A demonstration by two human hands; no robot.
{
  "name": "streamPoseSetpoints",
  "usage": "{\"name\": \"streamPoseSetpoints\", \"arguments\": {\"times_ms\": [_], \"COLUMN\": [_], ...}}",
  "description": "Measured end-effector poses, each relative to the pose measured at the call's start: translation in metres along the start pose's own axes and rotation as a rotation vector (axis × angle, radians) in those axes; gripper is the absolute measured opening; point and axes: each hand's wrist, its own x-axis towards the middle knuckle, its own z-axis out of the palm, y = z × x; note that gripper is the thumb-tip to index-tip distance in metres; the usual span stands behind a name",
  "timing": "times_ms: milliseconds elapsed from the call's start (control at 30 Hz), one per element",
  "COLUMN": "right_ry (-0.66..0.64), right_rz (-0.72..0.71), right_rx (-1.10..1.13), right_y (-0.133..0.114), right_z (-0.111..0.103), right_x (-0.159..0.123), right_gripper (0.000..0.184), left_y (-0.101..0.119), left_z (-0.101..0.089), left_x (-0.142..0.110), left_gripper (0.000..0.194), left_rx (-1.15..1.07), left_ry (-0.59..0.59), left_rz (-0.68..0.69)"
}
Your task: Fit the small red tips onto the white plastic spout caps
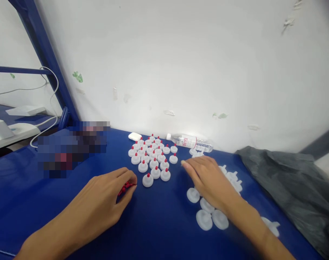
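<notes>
My left hand (pixel 110 195) is curled closed around several small red caps (pixel 125 187), which show between the thumb and fingers. To its right, white dome-shaped plastic nozzle lids (pixel 148 180) with red tips stand upright in a cluster on the blue table. My right hand (pixel 208 177) reaches over plain white lids without red tips (pixel 204 219), back of the hand upward. Its thumb points left, while the other fingers are mostly hidden behind the hand, so whether it grips a lid does not show. More plain lids (pixel 232 176) lie beyond the right wrist.
A clear plastic bottle (pixel 190 141) lies on its side by the wall, with a small white case (pixel 135 136) left of it. Dark grey plastic sheeting (pixel 291 187) covers the right side. A blurred-out patch (pixel 72 148) lies at left, near a blue metal frame (pixel 49 54).
</notes>
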Motion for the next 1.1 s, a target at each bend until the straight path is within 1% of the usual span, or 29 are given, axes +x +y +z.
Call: {"name": "streamPoseSetpoints", "arguments": {"times_ms": [67, 100, 167, 233, 333, 500, 600, 700, 767, 833, 900, 967, 1000, 1033, 1100], "right_ry": [0.045, 0.048, 0.0, -0.079, -0.123, -0.1, -0.124, -0.12, -0.062, 0.031, 0.145, 0.237, 0.257, 0.248, 0.197], "right_rz": [0.088, 0.132, 0.204, 0.237, 0.247, 0.226, 0.239, 0.255, 0.192, 0.073, -0.05, -0.16, -0.219, -0.274, -0.372], "right_rx": [-0.1, -0.147, -0.191, -0.169, -0.125, -0.101, -0.068, -0.008, 0.026, 0.057, 0.086, 0.119, 0.143, 0.167, 0.207], "right_y": [0.012, 0.019, 0.031, 0.039, 0.043, 0.041, 0.044, 0.045, 0.044, 0.039, 0.027, 0.01, 0.0, -0.01, -0.031], "right_z": [-0.002, -0.002, 0.0, 0.004, 0.009, 0.016, 0.02, 0.017, 0.011, 0.003, -0.004, -0.007, -0.006, -0.005, 0.0], "right_x": [0.001, 0.001, 0.0, -0.002, -0.004, -0.006, -0.007, -0.006, -0.003, -0.001, 0.0, -0.001, -0.003, -0.004, -0.009], "right_gripper": [0.043, 0.043, 0.045, 0.049, 0.052, 0.053, 0.054, 0.056, 0.053, 0.046, 0.035, 0.026, 0.021, 0.017, 0.014], "left_y": [0.006, 0.008, 0.01, 0.01, 0.009, 0.011, 0.011, 0.009, 0.008, 0.007, 0.006, 0.006, 0.006, 0.007, 0.007], "left_z": [0.0, 0.001, 0.004, 0.009, 0.014, 0.016, 0.018, 0.02, 0.021, 0.022, 0.022, 0.023, 0.023, 0.023, 0.023], "left_x": [0.0, 0.0, 0.0, 0.0, 0.001, 0.003, 0.002, 0.001, 0.0, 0.0, 0.0, 0.001, 0.0, 0.0, 0.0], "left_gripper": [0.019, 0.019, 0.019, 0.019, 0.024, 0.026, 0.028, 0.029, 0.029, 0.028, 0.027, 0.026, 0.025, 0.024, 0.023], "left_rx": [-0.04, -0.064, -0.105, -0.124, -0.124, -0.11, -0.098, -0.086, -0.085, -0.087, -0.089, -0.097, -0.104, -0.115, -0.144], "left_ry": [0.025, 0.044, 0.086, 0.105, 0.11, 0.033, 0.019, -0.002, -0.008, 0.02, 0.059, 0.073, 0.071, 0.067, 0.073], "left_rz": [0.027, 0.047, 0.087, 0.12, 0.15, 0.121, 0.124, 0.132, 0.139, 0.149, 0.158, 0.165, 0.168, 0.173, 0.187]}}
